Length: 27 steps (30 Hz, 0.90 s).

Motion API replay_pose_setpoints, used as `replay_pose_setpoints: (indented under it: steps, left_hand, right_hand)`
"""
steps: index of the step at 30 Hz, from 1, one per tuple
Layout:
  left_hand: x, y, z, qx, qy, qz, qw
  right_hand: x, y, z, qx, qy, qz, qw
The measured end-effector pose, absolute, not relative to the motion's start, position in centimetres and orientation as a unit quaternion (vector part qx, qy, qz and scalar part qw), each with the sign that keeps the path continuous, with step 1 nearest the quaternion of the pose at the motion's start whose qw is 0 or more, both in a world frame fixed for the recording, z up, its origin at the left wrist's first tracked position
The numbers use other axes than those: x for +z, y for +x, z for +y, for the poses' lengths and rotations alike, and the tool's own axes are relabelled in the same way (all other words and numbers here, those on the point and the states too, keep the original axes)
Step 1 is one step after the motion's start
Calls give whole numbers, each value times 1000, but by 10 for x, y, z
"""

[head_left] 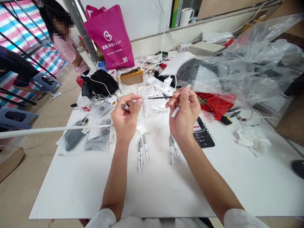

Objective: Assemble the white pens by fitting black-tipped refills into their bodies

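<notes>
White pens point(146, 149) lie in two groups on the table point(154, 196). Beyond them, the left hand point(124, 117) and right hand point(183, 115) pinch a dark pen refill point(158, 97) near its ends; it runs sideways, nearly level, which end is tip I cannot surely tell. Behind are a white packet point(152, 108) and a power strip point(157, 84).

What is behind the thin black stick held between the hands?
Behind the stick is a white packet, with a power strip beyond. What lies behind the right hand is covered, so unseen.
</notes>
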<state>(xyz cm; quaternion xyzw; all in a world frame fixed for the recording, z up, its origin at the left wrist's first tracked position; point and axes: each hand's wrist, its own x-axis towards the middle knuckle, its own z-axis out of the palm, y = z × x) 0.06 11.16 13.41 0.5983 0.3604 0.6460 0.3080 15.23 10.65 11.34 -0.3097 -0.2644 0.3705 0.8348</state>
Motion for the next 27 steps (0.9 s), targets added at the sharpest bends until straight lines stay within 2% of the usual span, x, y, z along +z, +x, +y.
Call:
replay_pose_setpoints:
  steps: [7,14,19,27]
  left_hand:
    - [133,2,111,610,611,355,357]
    - [141,4,110,650,457,323,515]
    - [143,5,107,694,392,299,525]
    - [138,15,103,671,400,284,557]
  right_hand:
    - [107,146,110,384,-272,-274,839]
    - [105,142,108,390,-287,-266,833]
    - [107,137,105,377,-291,-287,832]
    - [105,136,107,359,-317,-297,826]
